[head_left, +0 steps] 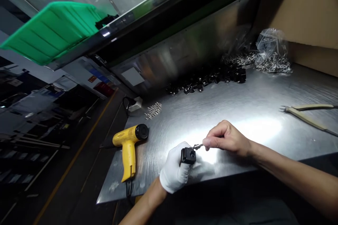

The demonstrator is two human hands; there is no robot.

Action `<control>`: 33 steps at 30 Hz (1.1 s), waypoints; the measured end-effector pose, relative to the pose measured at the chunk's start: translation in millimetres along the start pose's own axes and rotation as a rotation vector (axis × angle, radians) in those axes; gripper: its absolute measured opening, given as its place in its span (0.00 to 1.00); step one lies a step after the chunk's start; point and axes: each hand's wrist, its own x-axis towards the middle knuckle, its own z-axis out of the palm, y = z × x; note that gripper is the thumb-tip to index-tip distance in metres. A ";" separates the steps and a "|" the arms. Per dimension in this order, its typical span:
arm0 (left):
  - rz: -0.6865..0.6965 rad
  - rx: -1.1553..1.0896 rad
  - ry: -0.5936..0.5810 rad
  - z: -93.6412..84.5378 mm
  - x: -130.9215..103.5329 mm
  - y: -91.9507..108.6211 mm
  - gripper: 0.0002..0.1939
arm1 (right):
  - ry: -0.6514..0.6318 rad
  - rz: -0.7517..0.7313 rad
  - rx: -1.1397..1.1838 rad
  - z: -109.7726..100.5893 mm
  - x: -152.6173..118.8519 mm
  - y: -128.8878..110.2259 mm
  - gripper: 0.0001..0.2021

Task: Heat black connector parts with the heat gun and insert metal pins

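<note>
My left hand (174, 168), in a white glove, is closed around a small black block-shaped part (188, 155) with a round hole in its face. Bare and to the right of it, my right hand (227, 139) pinches a small silver metal pin (198, 146) between thumb and forefinger. The pin's far end is at the upper edge of the black part; whether it touches cannot be made out. Both hands are over the front edge of the metal table (169, 130).
A yellow heat gun (128, 144) lies at the left, pliers (303, 110) at the right. Small metal pieces (153, 110), a pile of black parts (211, 79) and a clear bag of metal pieces (273, 56) lie farther back. A green bin (52, 31) is on the shelf above.
</note>
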 end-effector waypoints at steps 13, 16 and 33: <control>-0.114 -0.129 0.337 9.1 -5.0 -15.8 0.26 | 0.116 0.183 -0.296 3.2 -8.7 -10.4 0.20; -0.150 -0.147 0.408 4.4 -13.9 -18.1 0.26 | 0.133 0.277 -0.481 -7.8 8.6 -6.2 0.23; -0.200 0.460 0.654 -7.5 -68.7 -37.6 0.16 | -0.223 0.369 -1.552 49.8 261.1 15.0 0.16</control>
